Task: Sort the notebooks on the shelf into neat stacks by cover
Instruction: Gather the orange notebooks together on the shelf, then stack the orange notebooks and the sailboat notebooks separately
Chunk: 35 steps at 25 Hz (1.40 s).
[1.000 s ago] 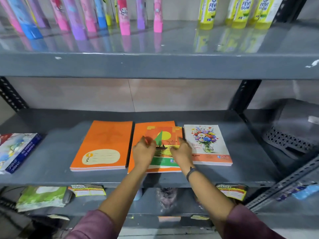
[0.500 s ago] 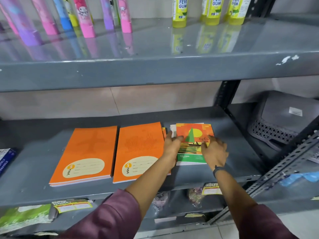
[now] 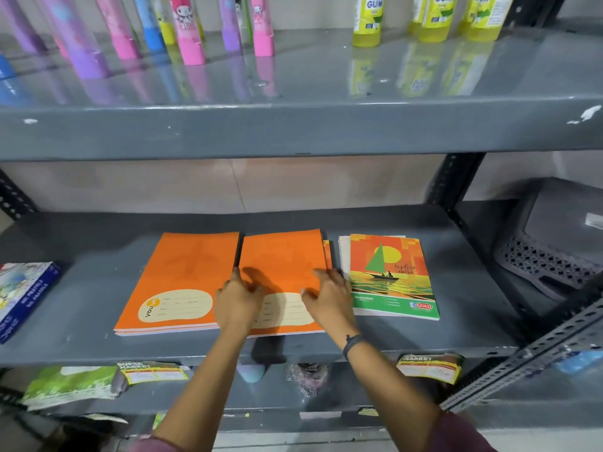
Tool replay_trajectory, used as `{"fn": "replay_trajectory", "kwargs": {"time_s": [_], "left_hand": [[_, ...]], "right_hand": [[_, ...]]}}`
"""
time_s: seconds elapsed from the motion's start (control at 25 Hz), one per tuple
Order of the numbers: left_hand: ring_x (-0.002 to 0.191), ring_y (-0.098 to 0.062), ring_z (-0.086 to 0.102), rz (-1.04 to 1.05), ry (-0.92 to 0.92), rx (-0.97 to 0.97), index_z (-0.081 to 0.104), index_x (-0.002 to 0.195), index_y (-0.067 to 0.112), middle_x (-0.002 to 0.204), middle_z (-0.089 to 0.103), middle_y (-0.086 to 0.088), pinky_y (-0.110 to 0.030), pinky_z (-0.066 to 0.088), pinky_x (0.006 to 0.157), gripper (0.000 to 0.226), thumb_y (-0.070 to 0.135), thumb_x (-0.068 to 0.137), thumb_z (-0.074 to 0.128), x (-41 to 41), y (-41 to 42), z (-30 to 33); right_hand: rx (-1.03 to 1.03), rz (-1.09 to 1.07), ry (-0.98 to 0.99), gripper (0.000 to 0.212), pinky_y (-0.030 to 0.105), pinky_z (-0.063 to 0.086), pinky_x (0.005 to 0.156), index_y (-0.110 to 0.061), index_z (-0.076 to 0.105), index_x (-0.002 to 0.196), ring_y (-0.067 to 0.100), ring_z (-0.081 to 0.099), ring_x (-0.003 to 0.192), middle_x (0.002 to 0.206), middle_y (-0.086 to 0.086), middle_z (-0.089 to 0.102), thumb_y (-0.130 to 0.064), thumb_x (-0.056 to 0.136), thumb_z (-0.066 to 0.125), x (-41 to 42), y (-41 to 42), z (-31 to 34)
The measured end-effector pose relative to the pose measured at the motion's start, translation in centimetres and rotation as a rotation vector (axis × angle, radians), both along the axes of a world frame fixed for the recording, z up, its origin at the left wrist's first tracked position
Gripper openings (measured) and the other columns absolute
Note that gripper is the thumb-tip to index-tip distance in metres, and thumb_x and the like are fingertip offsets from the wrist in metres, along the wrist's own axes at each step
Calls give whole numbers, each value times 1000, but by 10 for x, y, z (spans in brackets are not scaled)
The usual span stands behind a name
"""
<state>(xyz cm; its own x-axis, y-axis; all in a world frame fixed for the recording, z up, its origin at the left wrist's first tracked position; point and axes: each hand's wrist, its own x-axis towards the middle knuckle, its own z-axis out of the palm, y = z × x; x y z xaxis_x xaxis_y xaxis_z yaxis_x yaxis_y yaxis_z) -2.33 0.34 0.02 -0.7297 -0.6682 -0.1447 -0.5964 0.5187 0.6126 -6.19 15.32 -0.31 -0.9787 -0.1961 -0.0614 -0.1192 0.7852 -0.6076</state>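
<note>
Head view, centre of frame: sailboat notebook point(image 3: 390, 275) now resting right of centre on the middle shelf point(image 3: 473, 308), atop a pale-edged notebook, no longer under either hand as half a second ago. Meaning for the task: that cover judged placed; attention moved to the orange covers. Left hand point(image 3: 236, 300) and right hand point(image 3: 329, 298) now flat on the middle orange stack point(image 3: 284, 259), fingers loosely spread, pinching nothing. Left fingertips at the stack's left edge, beside the left orange stack point(image 3: 182, 275); right fingertips at its right edge, where offset orange covers protrude. Next step, judged: squaring those edges
</note>
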Motion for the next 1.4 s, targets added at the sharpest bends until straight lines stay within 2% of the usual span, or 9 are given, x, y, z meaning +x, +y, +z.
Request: {"fn": "replay_trajectory", "kwargs": {"time_s": [0.24, 0.44, 0.6, 0.68, 0.8, 1.0, 1.16, 1.28, 1.4], "left_hand": [[77, -28, 59, 173, 298, 738, 58, 77, 12, 81, 62, -9, -30, 47, 64, 12, 2, 79, 65, -10, -5, 27], [105, -34, 56, -23, 232, 864, 45, 125, 8, 125, 57, -18, -43, 47, 88, 36, 6, 89, 52, -5, -14, 26], [83, -28, 61, 39, 304, 1006, 49, 120, 11, 109, 63, -15, -42, 52, 78, 34, 7, 87, 57, 11, -57, 29], [74, -25, 62, 101, 332, 1026, 51, 115, 15, 94, 66, -10, -37, 53, 66, 31, 9, 85, 60, 21, -93, 33], [67, -24, 61, 134, 359, 897, 51, 109, 13, 92, 64, -11, -31, 49, 56, 26, 8, 85, 60, 37, -151, 35], [97, -39, 61, 59, 114, 233, 57, 111, -1, 113, 63, -26, -45, 50, 83, 29, 7, 82, 57, 44, -212, 22], [106, -38, 52, -121, -170, -330, 58, 112, 9, 117, 53, -17, -44, 47, 80, 31, 21, 85, 49, 58, -209, 18], [106, -38, 49, -150, 91, -509, 58, 114, 8, 116, 55, -17, -46, 45, 84, 32, 13, 83, 52, 58, -184, 16], [107, -34, 54, -321, 385, -244, 59, 116, 8, 117, 58, -16, -43, 47, 92, 32, 11, 84, 55, 48, -122, 20]], "right_hand": [[-28, -119, 16, 45, 34, 32, 108, -15, 53, 129, 30, 38, 129, 138, 8, 49, -29, 87, 57, 0, -6, -2], [-99, -223, -12, 47, 39, 35, 107, -16, 51, 131, 31, 38, 131, 137, 9, 51, -30, 87, 59, -2, -11, 8], [-78, -250, 24, 51, 41, 41, 102, -20, 45, 135, 33, 46, 127, 136, 10, 53, -35, 87, 57, 12, -45, 22], [-264, -196, -32, 54, 36, 47, 91, -17, 39, 138, 33, 55, 118, 132, 11, 57, -31, 89, 57, 19, -76, 32], [-479, -102, -174, 56, 29, 47, 88, -14, 39, 139, 29, 56, 117, 131, 11, 58, -14, 87, 61, 25, -125, 39], [-272, 47, -244, 55, 27, 48, 91, -17, 46, 136, 28, 55, 119, 140, 10, 51, 3, 86, 56, 42, -190, 19], [-41, 7, -28, 49, 34, 47, 98, -20, 49, 134, 28, 50, 124, 132, 9, 57, -11, 87, 59, 48, -185, 15], [55, -167, 129, 45, 42, 43, 102, -21, 50, 131, 28, 40, 129, 133, 5, 55, -27, 87, 59, 38, -144, 21], [180, -346, 186, 41, 45, 41, 100, -17, 54, 126, 32, 42, 126, 133, 10, 55, -27, 87, 56, 21, -85, 19]]}}
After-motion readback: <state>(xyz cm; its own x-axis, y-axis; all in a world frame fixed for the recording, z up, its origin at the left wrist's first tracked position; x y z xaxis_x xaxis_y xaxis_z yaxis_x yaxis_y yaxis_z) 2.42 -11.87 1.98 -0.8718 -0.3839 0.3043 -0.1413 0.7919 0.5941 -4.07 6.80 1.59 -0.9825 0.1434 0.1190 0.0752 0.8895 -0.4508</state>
